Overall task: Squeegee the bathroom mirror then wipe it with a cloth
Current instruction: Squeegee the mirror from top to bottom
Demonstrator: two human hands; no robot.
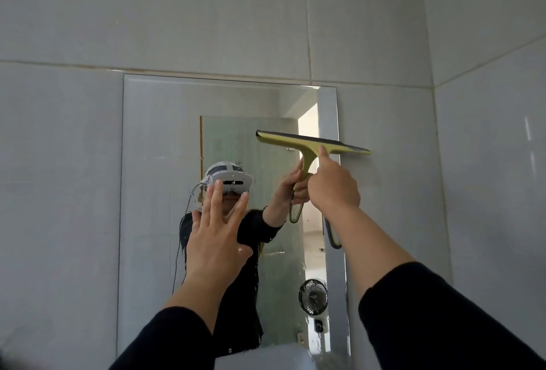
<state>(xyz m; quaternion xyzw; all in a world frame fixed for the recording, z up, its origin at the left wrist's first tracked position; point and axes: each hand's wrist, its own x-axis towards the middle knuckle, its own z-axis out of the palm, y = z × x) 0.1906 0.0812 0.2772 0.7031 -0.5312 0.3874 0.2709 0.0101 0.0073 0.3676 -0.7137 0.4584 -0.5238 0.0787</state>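
Right hand (332,189) wraps squeegee (313,145) handle, thumb up stem; blade on mirror (153,162) right edge, partly over wall. Left hand (215,233) spread flat on glass. I press blade flat, pull straight down. No cloth seen.

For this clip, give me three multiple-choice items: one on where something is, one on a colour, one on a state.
1. Where is the squeegee blade?
A. across the mirror's right edge
B. at its bottom left
C. on the floor

2. What colour is the squeegee body?
A. red
B. yellow-green
C. white

3. How is the left hand?
A. gripping a cloth
B. fist closed
C. open, fingers spread

Key: 1 A, the blade overhangs onto the tile. 2 B, yellow-green with a dark rubber strip. 3 C, its fingers are straight and hold nothing, while the right hand grips the handle.
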